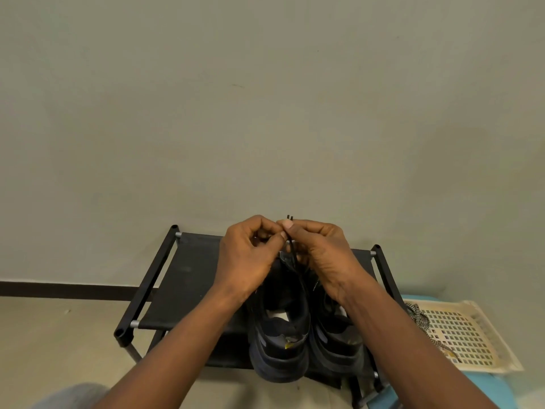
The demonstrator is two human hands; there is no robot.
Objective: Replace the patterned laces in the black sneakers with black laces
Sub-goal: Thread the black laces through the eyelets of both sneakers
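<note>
the left hand [247, 256] and right hand [323, 256] are pinching a thin black lace [292, 246] together, its two tips poking up, above the chunky black sneakers [278, 335] sitting side by side on the black rack [182, 276]

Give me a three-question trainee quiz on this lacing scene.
1. True or false: the patterned lace lies on the cream perforated tray.
2. What do the left hand and right hand pinch? A) black lace B) patterned lace C) a sock
3. Fill in: both black sneakers stand on the black ____.
Key: 1 true; 2 A; 3 shoe rack.
</note>
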